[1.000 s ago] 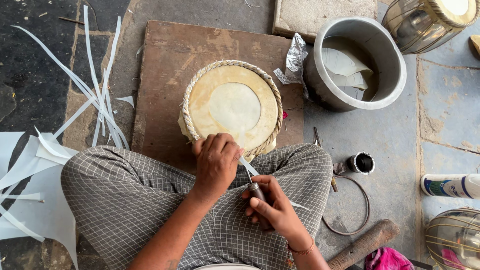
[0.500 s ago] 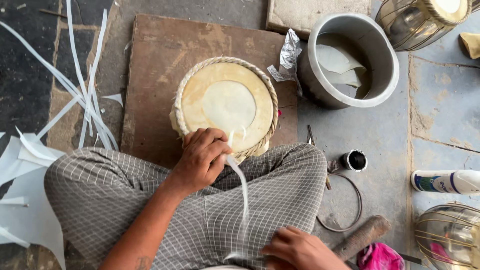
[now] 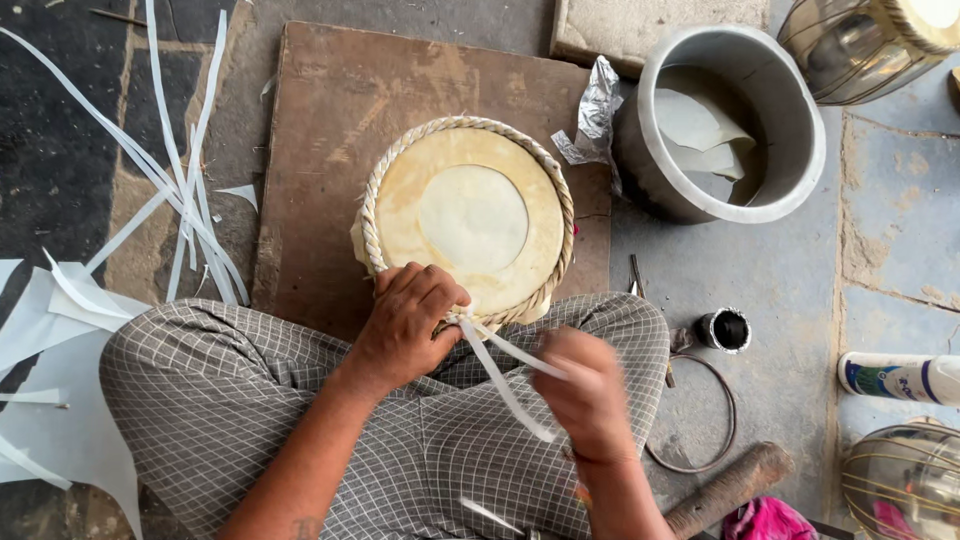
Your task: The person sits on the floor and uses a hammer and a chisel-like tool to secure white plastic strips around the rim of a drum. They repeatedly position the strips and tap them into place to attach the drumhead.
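Observation:
A round drum head (image 3: 470, 222) with a pale skin and a braided rim lies on a brown board (image 3: 330, 130) in front of my crossed legs. My left hand (image 3: 408, 320) presses on the near rim of the drum head, fingers curled where a white strip (image 3: 500, 370) comes out of the braid. My right hand (image 3: 585, 395), blurred by motion, grips the same white strip and holds it taut a little to the right of the rim, over my right knee.
A grey metal pot (image 3: 730, 120) with pale skin pieces inside stands at the upper right, crumpled foil (image 3: 595, 110) beside it. White strips (image 3: 170, 190) and offcuts lie on the left. A small black-filled tin (image 3: 725, 330), wire ring (image 3: 700, 420), wooden stick (image 3: 725, 490) and white tube (image 3: 900, 378) sit right.
My right hand, which had pulled the strip down toward my lap, has come back up near the rim. The left hand stays on the rim.

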